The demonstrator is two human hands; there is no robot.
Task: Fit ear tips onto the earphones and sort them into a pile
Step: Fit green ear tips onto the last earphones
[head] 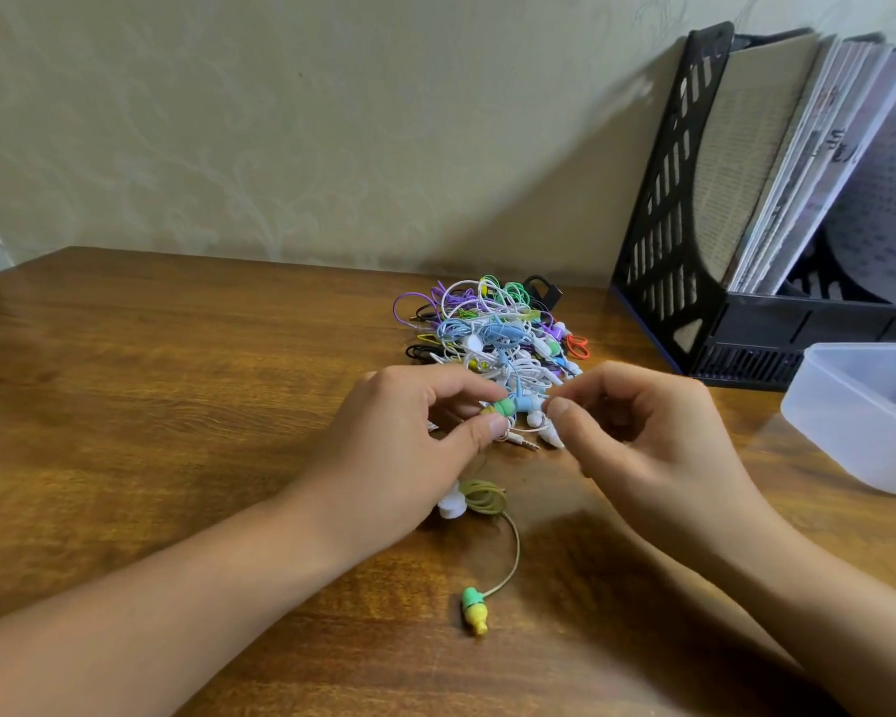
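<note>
My left hand [404, 452] pinches a green and yellow earbud [503, 408] between thumb and forefinger. Its olive cable [482, 496] coils below that hand and runs down to the second green and yellow earbud [474, 610], which lies bare on the table. My right hand [642, 447] pinches the end of a small light blue piece [527, 403] that touches the green earbud; I cannot tell whether it is an ear tip. A pile of tangled coloured earphones [492, 328] lies just behind both hands.
A small white piece [451, 507] lies by the coiled cable under my left hand. A translucent plastic box [849, 421] stands at the right edge of the wooden table [177, 380]. A black file holder [694, 225] with books stands at the back right against the wall.
</note>
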